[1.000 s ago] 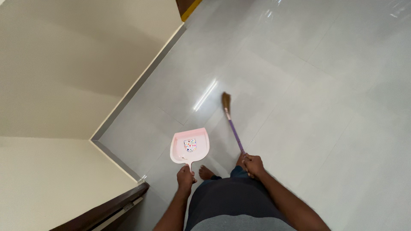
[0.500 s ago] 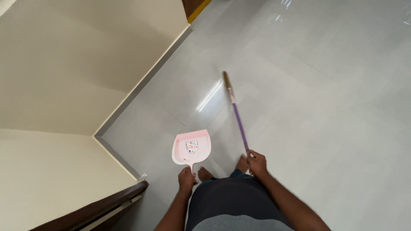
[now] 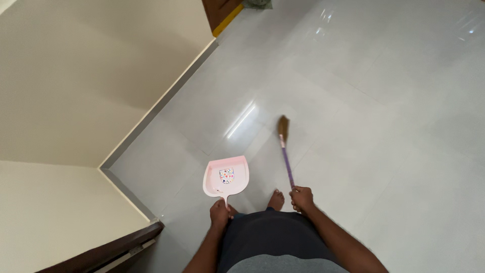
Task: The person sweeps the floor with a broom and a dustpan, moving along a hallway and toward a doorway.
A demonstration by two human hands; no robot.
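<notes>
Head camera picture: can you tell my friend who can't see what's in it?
Seen from above, a person stands barefoot on a shiny pale tiled floor, the left hand holding a pink dustpan by its handle and the right hand gripping a purple-handled broom. Cream walls meet at a corner on the left.

Open tiled floor ahead and right

Cream wall [image 3: 76,101] and dark door frame [image 3: 111,250] close off the left; grey tiles [image 3: 384,126] lie bare.

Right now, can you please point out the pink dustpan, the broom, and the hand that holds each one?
pink dustpan [image 3: 226,177], head view, pan middle.
broom [image 3: 286,159], head view, purple handle.
left hand [image 3: 220,212], head view, knuckles.
right hand [image 3: 302,198], head view, back.
</notes>
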